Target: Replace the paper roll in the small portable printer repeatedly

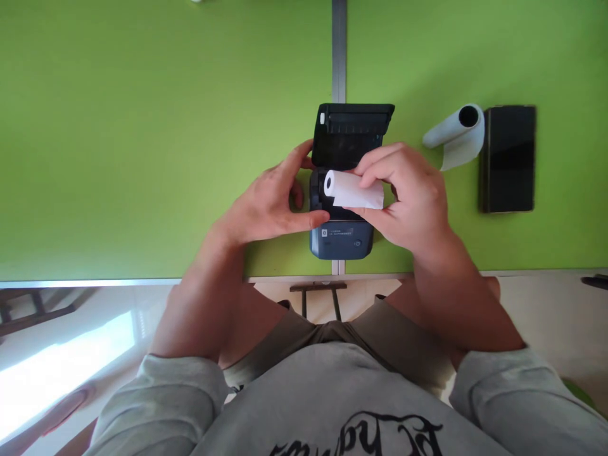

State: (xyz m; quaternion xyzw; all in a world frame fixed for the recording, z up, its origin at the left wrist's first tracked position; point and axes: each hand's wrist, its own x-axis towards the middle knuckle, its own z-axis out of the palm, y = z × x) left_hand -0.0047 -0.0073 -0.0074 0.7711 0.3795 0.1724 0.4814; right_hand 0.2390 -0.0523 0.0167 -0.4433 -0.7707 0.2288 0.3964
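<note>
A small dark receipt printer point(341, 244) stands on the green table with its lid point(351, 133) swung up, away from me. My right hand point(408, 190) pinches a small white paper roll point(354, 189) between thumb and fingers, just over the printer's paper bay. The roll's hollow end faces left, and a loose flap of paper hangs along its near side. My left hand point(270, 196) holds the printer's left side, thumb at the near edge of the bay and fingers near the lid's hinge. Part of the bay is hidden by the roll.
To the right lies a larger white paper roll point(451, 130) with a dark core and a loose end. Beside it is a black phone-like slab point(510, 158). A grey metal strip point(339, 50) runs across the green tabletop point(142, 126), whose near edge is close to my body.
</note>
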